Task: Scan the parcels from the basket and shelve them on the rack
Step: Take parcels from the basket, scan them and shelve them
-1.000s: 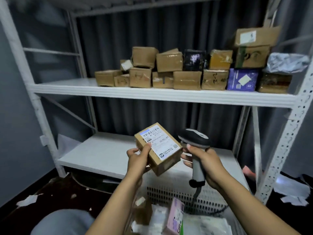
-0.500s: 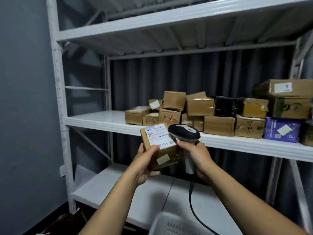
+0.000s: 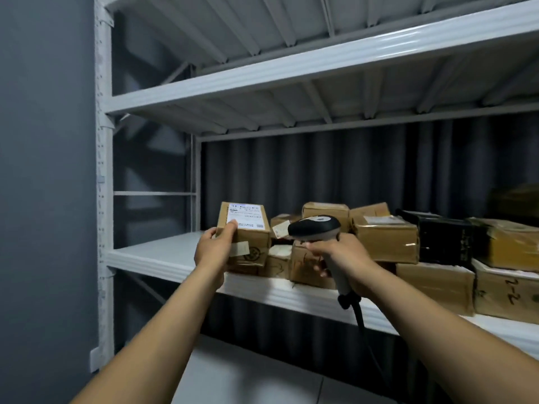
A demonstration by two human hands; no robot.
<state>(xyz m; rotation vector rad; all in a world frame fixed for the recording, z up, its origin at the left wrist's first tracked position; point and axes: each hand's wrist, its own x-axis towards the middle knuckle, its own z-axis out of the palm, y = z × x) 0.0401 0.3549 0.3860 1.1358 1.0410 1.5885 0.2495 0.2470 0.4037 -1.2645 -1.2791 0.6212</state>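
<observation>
My left hand [image 3: 215,247] grips a small brown cardboard parcel [image 3: 248,228] with a white label on top, held over the left end of the parcel row on the rack's middle shelf [image 3: 151,255]. It sits above the boxes there; whether it touches them I cannot tell. My right hand [image 3: 341,255] holds the black and grey barcode scanner [image 3: 315,227] by its handle, just right of the parcel, its cable hanging down. The basket is out of view.
Several brown boxes [image 3: 385,239] and a black parcel [image 3: 443,242] are stacked along the middle shelf to the right. The shelf's left end is bare. An upper shelf [image 3: 291,65] hangs overhead, a lower shelf [image 3: 248,371] lies below, and the white upright [image 3: 103,199] stands at left.
The view rose from the basket to the middle shelf. My left hand carried the parcel up and forward to the shelf's box row; my right hand with the scanner followed alongside.
</observation>
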